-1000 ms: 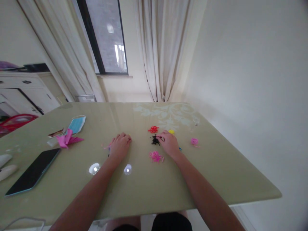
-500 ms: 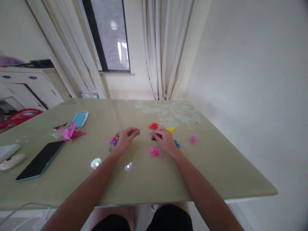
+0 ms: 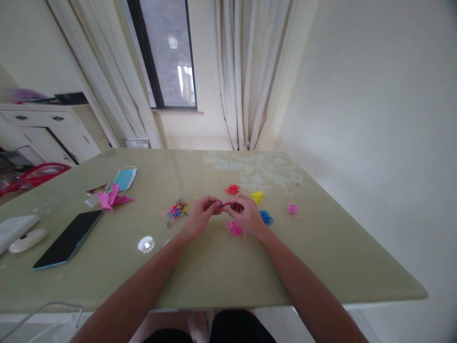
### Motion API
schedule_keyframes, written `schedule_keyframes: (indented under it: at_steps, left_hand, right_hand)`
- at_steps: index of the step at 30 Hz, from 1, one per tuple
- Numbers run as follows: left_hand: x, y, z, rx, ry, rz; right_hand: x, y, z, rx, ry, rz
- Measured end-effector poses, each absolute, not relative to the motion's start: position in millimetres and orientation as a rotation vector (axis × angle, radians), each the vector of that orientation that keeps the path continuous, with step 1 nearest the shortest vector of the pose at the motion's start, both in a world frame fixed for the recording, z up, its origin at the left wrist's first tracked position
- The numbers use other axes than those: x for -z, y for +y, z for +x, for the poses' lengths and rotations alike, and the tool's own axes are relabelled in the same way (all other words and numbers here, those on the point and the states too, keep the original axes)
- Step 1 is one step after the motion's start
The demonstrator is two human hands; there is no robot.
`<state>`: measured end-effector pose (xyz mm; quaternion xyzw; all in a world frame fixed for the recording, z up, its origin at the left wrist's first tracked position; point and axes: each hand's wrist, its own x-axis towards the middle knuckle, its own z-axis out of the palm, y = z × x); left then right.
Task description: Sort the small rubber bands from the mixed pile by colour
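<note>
My left hand (image 3: pixel 200 216) and my right hand (image 3: pixel 243 215) meet above the middle of the green table (image 3: pixel 214 267), fingertips pinched together on a tiny band I cannot make out clearly. Small piles of rubber bands lie around them: a mixed-colour pile (image 3: pixel 178 208) left of my left hand, a red pile (image 3: pixel 232 189) beyond, a yellow pile (image 3: pixel 257 196), a blue pile (image 3: pixel 266 217) right of my right hand, and a pink pile (image 3: pixel 234 228) just under my right wrist. The black pile is hidden behind my right hand.
A light pink pile (image 3: pixel 293 209) lies further right. On the left are a black phone (image 3: pixel 69 238), a pink bow (image 3: pixel 111 200), a blue face mask (image 3: pixel 125 178) and white objects (image 3: pixel 21 236). Curtains and a window stand behind the table.
My left hand left the mixed-colour pile and moved right; my right hand lifted from the black pile. Both now meet with fingertips pinched together. The camera shifted slightly.
</note>
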<state>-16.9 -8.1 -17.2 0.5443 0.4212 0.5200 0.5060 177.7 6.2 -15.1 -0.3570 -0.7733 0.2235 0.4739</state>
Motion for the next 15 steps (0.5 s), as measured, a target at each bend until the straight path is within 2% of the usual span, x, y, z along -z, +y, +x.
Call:
schedule_keyframes:
  at_steps: [15]
  left_hand:
    - [17,-12,-6,-1.227,0.989,1.192]
  right_hand:
    - [6,2,183,-0.549,-1.919,-0.869]
